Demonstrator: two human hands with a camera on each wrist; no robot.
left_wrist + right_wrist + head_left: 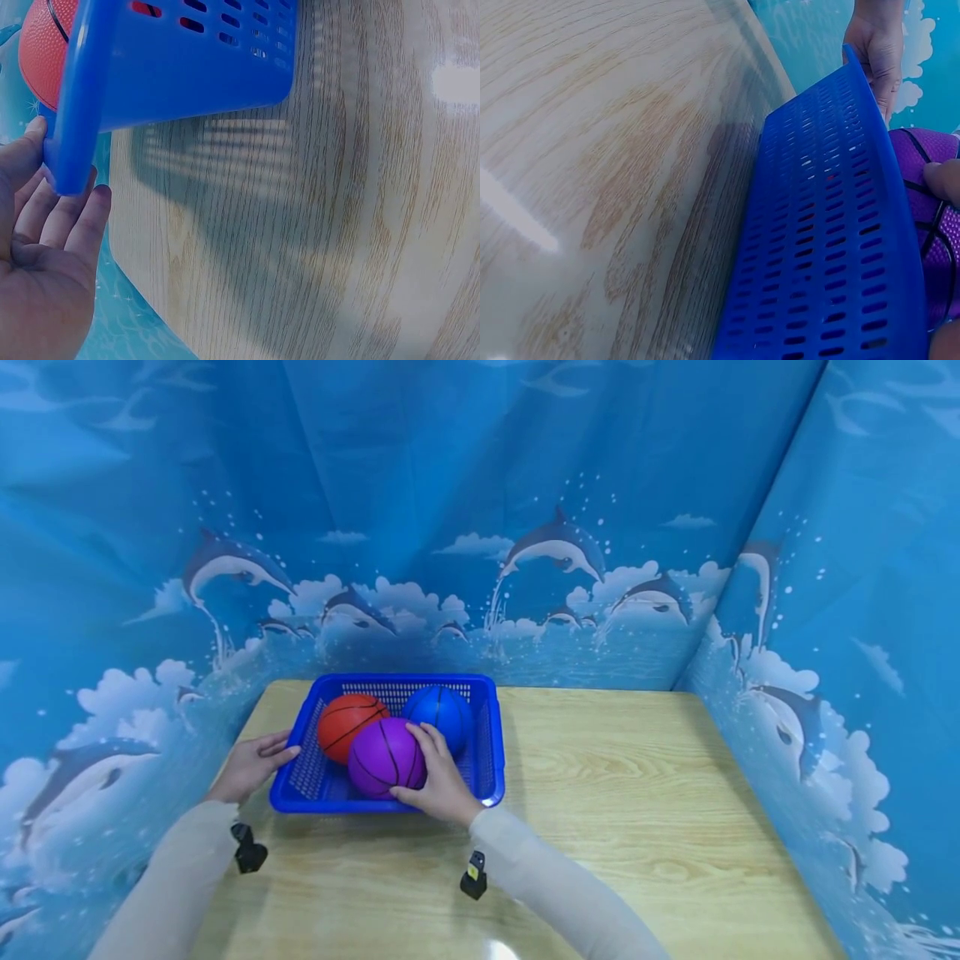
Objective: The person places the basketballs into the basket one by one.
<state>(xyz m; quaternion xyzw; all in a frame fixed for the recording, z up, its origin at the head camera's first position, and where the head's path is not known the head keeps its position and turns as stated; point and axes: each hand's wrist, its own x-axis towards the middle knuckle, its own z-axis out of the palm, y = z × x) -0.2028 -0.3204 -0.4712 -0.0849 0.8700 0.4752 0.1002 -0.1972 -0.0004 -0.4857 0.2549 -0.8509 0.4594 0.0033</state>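
A blue plastic basket (386, 807) with slotted walls holds an orange-red ball (347, 720), a blue ball (447, 714) and a purple ball (382, 756), all with black basketball lines. My right hand (442, 785) grips the purple ball at its right side, thumb low at the front and fingers over the top. At the basket's left end, my left hand (251, 766) holds the rim. The left wrist view shows that thumb (26, 150) at the rim and the other fingers below it. In the right wrist view, the purple ball (937, 217) is partly hidden by the basket wall.
The basket stands on a light wood-grain table (600, 810), near its back left. Blue curtains (480, 527) printed with dolphins and clouds rise behind and at both sides. Small black devices (474, 875) are worn at both wrists.
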